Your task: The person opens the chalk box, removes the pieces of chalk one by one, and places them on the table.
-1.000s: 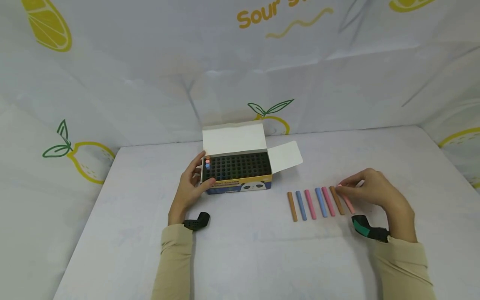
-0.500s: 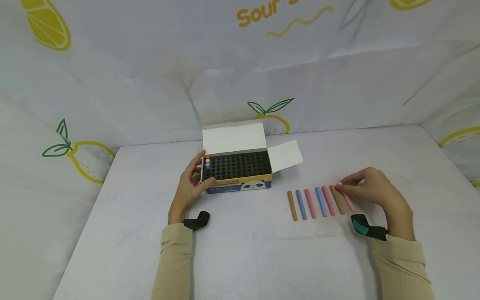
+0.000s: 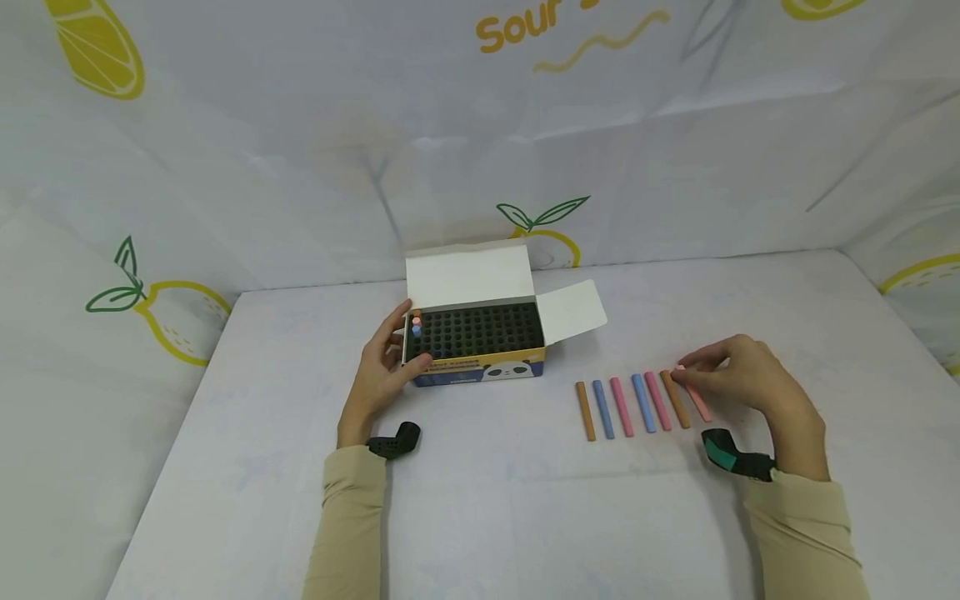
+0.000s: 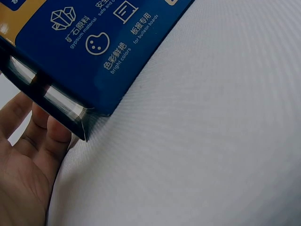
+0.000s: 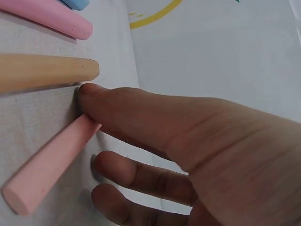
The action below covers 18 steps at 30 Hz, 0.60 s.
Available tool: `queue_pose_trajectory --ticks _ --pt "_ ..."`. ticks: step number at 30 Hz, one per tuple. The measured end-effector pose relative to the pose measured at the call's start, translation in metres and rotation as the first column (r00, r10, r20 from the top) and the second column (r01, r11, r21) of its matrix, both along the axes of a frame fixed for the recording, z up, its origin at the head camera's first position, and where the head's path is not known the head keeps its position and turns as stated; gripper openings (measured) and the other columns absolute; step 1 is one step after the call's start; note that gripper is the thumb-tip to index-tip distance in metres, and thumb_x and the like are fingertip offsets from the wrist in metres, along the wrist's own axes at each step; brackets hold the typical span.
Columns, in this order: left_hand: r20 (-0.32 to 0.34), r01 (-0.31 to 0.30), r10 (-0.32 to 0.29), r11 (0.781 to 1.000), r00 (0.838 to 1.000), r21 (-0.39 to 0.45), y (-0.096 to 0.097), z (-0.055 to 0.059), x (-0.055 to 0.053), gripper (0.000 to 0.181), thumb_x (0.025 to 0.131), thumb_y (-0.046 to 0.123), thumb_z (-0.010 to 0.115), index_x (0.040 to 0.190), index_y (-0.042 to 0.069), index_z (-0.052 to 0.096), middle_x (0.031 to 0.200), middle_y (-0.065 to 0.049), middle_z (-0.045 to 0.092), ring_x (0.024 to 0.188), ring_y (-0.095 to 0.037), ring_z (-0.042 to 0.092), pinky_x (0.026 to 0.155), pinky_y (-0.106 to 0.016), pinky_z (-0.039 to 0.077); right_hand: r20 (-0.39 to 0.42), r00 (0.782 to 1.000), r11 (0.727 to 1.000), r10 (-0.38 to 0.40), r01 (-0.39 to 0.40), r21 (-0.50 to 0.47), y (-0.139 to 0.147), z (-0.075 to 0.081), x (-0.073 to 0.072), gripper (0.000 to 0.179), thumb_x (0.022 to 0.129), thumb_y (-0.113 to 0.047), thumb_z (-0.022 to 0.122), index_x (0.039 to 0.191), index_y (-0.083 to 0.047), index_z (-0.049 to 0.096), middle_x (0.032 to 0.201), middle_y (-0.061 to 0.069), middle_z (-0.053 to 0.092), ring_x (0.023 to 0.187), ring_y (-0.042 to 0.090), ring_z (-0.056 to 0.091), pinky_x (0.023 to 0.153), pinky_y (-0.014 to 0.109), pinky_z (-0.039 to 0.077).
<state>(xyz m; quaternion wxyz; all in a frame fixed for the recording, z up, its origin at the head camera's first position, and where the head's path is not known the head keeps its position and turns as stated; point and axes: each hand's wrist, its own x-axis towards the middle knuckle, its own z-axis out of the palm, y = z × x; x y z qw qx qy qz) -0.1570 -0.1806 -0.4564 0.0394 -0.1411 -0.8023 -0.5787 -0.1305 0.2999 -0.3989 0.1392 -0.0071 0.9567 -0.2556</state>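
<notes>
An open chalk box (image 3: 480,371) with a panda on its front stands at the back of the table. My left hand (image 3: 378,375) holds its left end, thumb at the front edge and fingers round the far side. In the left wrist view those fingers (image 4: 35,125) rest at the blue box's end. A few chalk sticks (image 3: 416,322) stand in the leftmost holes of its black insert. On the right, my right hand (image 3: 738,375) pinches the far end of a light pink chalk stick (image 5: 51,165), lying aslant on the cloth. Its thumb hides that end in the right wrist view.
Left of the pink stick, several brown, blue and pink chalks lie in a row, the nearest being a brown chalk (image 3: 675,400). The box's white side flap (image 3: 572,312) sticks out to the right. A lemon-print cloth (image 3: 480,167) hangs behind.
The light pink chalk stick has shifted slightly away from me along with my right hand. My left hand and the box have stayed put.
</notes>
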Motion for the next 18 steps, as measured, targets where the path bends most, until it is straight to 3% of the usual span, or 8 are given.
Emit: queue_pose_trajectory --ticks 8,18 --pt "-0.009 0.003 -0.003 1.0 1.0 0.002 0.0002 -0.0007 -0.0002 0.08 0.089 0.028 0.077 0.159 0.027 0.038 0.15 -0.011 0.049 0.104 -0.02 0.05 0.079 -0.024 0.044 -0.003 1.0 1.0 0.002 -0.002 -0.002 0.0008 0.0 0.0004 0.049 0.092 -0.044 0.073 0.115 -0.001 0.077 0.109 0.025 0.07 0.097 0.034 0.061 0.068 0.036 0.048" --pt "-0.016 0.004 -0.004 1.0 1.0 0.001 0.0001 -0.0009 -0.0006 0.08 0.089 0.03 0.076 0.159 0.026 0.037 0.151 -0.012 0.048 0.106 -0.021 0.049 0.082 -0.025 0.044 -0.001 1.0 1.0 0.004 -0.004 0.005 0.0012 0.0033 0.0015 0.048 0.093 -0.043 0.072 0.117 -0.002 0.076 0.106 0.022 0.071 0.094 0.031 0.061 0.066 0.032 0.045"
